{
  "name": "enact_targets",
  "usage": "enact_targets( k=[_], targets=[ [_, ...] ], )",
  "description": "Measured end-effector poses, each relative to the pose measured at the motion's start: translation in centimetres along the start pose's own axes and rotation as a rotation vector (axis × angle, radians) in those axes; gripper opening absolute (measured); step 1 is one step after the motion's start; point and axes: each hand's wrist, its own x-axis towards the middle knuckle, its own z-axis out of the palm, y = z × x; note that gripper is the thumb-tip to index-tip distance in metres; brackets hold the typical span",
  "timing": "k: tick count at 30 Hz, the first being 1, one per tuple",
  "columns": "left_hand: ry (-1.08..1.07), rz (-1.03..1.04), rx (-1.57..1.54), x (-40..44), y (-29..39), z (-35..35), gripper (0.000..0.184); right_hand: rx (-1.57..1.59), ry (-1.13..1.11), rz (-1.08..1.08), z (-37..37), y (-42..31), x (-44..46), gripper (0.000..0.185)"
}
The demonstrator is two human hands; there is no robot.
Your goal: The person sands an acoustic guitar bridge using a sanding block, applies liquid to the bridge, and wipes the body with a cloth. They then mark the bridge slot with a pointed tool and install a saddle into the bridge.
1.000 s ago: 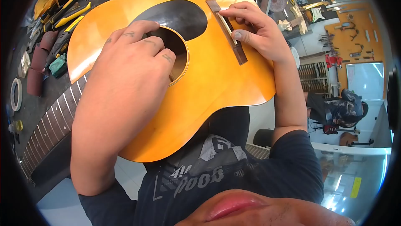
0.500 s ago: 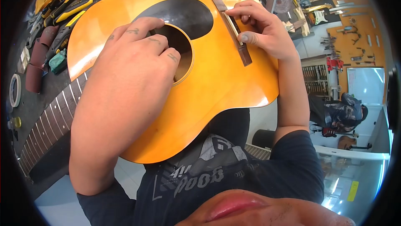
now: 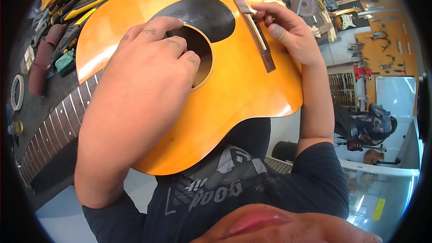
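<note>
Guitar (image 3: 238, 94) face up mid-scene, neck (image 3: 58, 122) to near left; no strings seen, but bridge (image 3: 269, 60), pale saddle (image 3: 258, 31) and black pickguard (image 3: 208, 17) are on, glossy orange top. Left hand (image 3: 144, 74) has fingers in soundhole (image 3: 204, 56), grip hidden; right hand (image 3: 294, 34) half curled by bridge at far right, can't tell if grasping anything.

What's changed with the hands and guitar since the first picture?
The right hand has drawn back, its thumb now clear of the bridge. The guitar appears slightly farther right, perhaps partly camera motion. The left hand stays at the sound hole, some fingertips hidden.
</note>
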Motion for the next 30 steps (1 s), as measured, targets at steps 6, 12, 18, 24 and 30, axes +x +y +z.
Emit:
enact_targets(
  k=[6,12,18,24,30],
  targets=[
    [0.036,0.025,0.005,-0.1,-0.3,0.3,0.019,0.131,0.055,0.083,-0.2,0.1,-0.2,0.038],
    [-0.001,0.036,-0.012,-0.3,-0.5,-0.4,0.019,0.175,0.055,0.139,-0.1,0.4,-0.2,0.036],
    [-0.012,0.061,0.018,-0.3,-0.5,0.2,0.02,0.148,0.035,0.152,-0.8,0.7,-0.3,0.035],
    [-0.042,0.006,-0.036,-0.3,-0.6,-1.0,0.019,0.125,0.029,0.137,-0.8,1.4,0.0,0.032],
    [0.188,-0.02,-0.115,-1.7,-1.2,-3.6,0.02,0.177,0.05,0.141,-0.6,1.8,-0.1,0.031]
  ],
)
